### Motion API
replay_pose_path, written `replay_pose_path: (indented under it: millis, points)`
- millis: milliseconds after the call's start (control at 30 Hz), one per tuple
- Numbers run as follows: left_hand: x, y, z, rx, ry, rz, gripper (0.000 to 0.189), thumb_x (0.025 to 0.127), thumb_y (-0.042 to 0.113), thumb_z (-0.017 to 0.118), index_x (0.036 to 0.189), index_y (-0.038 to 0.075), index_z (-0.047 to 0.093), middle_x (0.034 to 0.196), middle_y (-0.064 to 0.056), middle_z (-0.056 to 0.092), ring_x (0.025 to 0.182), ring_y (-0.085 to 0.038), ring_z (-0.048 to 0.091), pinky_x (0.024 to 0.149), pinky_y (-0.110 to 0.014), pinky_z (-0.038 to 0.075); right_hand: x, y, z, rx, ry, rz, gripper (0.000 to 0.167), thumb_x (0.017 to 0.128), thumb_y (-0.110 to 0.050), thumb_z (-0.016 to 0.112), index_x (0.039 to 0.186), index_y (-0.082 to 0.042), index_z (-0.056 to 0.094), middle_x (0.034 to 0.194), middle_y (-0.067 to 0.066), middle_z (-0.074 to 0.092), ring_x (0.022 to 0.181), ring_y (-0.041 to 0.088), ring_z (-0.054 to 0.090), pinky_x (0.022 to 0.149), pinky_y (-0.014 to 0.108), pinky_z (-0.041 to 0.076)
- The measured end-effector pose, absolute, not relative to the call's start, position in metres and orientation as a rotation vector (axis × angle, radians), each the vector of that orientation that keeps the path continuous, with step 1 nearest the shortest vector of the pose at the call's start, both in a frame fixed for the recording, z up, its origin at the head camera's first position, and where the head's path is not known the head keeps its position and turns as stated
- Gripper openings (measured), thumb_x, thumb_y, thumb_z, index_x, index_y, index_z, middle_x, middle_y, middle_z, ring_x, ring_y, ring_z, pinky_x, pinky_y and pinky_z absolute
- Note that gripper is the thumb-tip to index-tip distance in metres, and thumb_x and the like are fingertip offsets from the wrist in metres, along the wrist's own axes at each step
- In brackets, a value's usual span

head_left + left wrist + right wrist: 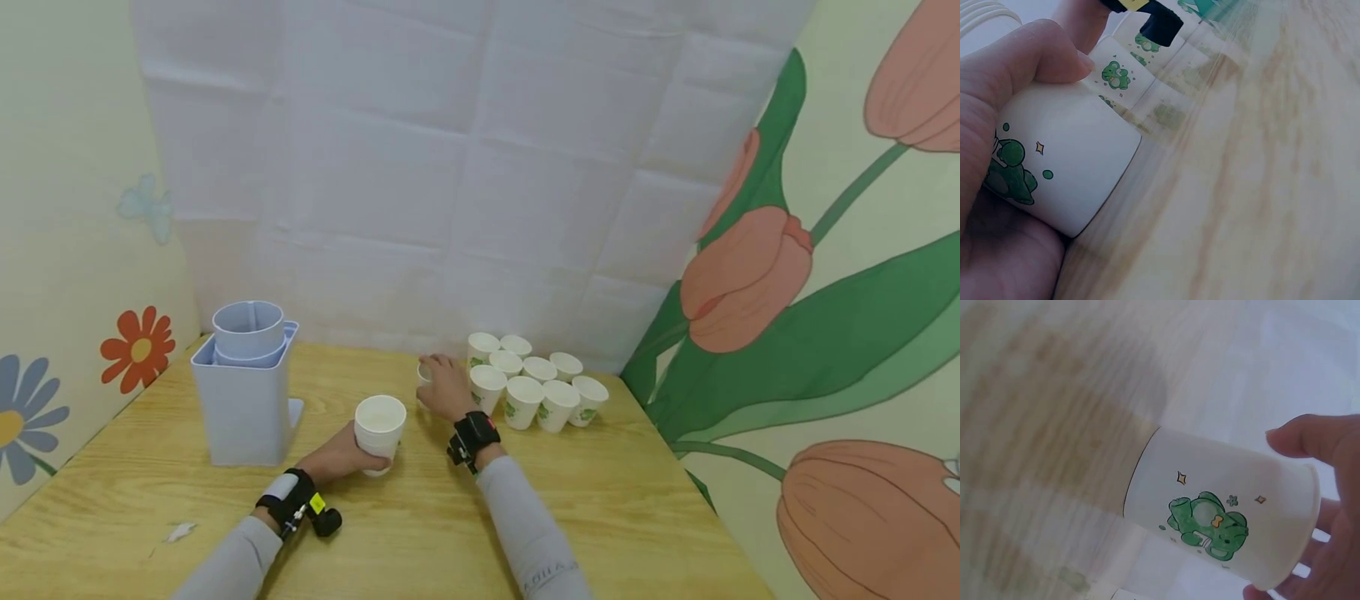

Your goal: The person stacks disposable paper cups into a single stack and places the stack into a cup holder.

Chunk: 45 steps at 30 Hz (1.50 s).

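Observation:
My left hand grips a stack of nested white paper cups, mouth up, just above or on the table; I cannot tell which. In the left wrist view the outer cup shows a green bear print, and several rims sit one inside another. Farther back, my right hand has thumb and fingers round the upper part of a single paper cup, which stands upright on the table. Its own green bear faces the right wrist camera. From the head view, the hand hides most of that cup.
Several more upright paper cups are grouped right of my right hand, near the back cloth. A pale blue bin-like container with round cylinders in it stands at the left. The wooden table meets painted walls on both sides.

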State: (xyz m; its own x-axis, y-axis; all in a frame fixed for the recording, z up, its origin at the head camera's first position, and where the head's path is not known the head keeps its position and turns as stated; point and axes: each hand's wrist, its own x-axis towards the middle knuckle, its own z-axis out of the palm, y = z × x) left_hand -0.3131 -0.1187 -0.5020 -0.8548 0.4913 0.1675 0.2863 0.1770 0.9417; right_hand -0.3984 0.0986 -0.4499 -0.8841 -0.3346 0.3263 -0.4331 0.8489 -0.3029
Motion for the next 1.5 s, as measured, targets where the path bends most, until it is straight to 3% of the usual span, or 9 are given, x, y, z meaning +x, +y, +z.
replay_pose_path:
  millis: [233, 567, 800, 1067, 1267, 1500]
  points:
    - [-0.311, -0.118, -0.503, 0.747, 2.254, 1.756, 0.083, 0.081, 0.007, 0.08, 0.147, -0.006, 0.031, 0.137, -0.021, 0.053, 0.124, -0.033, 0.051, 0.11, -0.052, 0.035, -0.387, 0.095, -0.452, 0.52, -2.789, 0.454, 0.062, 0.089, -0.019, 0.07, 0.147, -0.01, 0.051, 0.147, 0.017, 0.051, 0.137, 0.04, 0.043, 0.112, 0.055, 0.037]
    - [-0.313, -0.119, -0.505, 0.746, 2.268, 1.742, 0.082, 0.08, 0.007, 0.081, 0.146, -0.006, 0.034, 0.135, -0.021, 0.055, 0.122, -0.031, 0.053, 0.108, -0.049, 0.038, -0.365, 0.095, -0.436, 0.518, -2.825, 0.371, 0.046, 0.091, -0.021, 0.071, 0.135, -0.01, 0.063, 0.135, 0.014, 0.06, 0.124, 0.04, 0.054, 0.098, 0.054, 0.047]
    - [-0.314, -0.119, -0.506, 0.729, 2.267, 1.742, 0.084, 0.08, 0.008, 0.081, 0.147, -0.006, 0.033, 0.136, -0.021, 0.054, 0.124, -0.032, 0.052, 0.109, -0.052, 0.036, -0.353, 0.095, -0.42, 0.523, -2.898, 0.274, 0.046, 0.085, -0.029, 0.081, 0.127, -0.012, 0.068, 0.124, 0.013, 0.064, 0.115, 0.035, 0.057, 0.091, 0.046, 0.051]
    - [-0.314, -0.12, -0.502, 0.721, 2.272, 1.749, 0.086, 0.082, 0.011, 0.081, 0.149, -0.005, 0.03, 0.141, -0.023, 0.05, 0.128, -0.035, 0.049, 0.112, -0.055, 0.034, -0.343, 0.096, -0.401, 0.635, -2.994, 0.317, 0.051, 0.08, -0.035, 0.086, 0.123, -0.01, 0.071, 0.122, 0.011, 0.067, 0.114, 0.033, 0.058, 0.093, 0.043, 0.05]
    - [-0.315, -0.12, -0.5, 0.738, 2.25, 1.756, 0.086, 0.083, 0.009, 0.08, 0.15, -0.003, 0.028, 0.144, -0.024, 0.047, 0.131, -0.037, 0.046, 0.115, -0.061, 0.03, -0.341, 0.099, -0.392, 0.766, -3.085, 0.436, 0.053, 0.082, -0.039, 0.082, 0.122, -0.006, 0.071, 0.12, 0.009, 0.072, 0.104, 0.024, 0.067, 0.079, 0.032, 0.055]
    - [-0.314, -0.119, -0.501, 0.758, 2.273, 1.74, 0.085, 0.082, 0.01, 0.081, 0.149, -0.004, 0.03, 0.14, -0.022, 0.051, 0.127, -0.034, 0.049, 0.113, -0.057, 0.033, -0.327, 0.108, -0.374, 0.802, -2.971, 0.495, 0.052, 0.09, -0.037, 0.075, 0.129, -0.003, 0.067, 0.127, 0.013, 0.069, 0.116, 0.03, 0.064, 0.094, 0.041, 0.053]
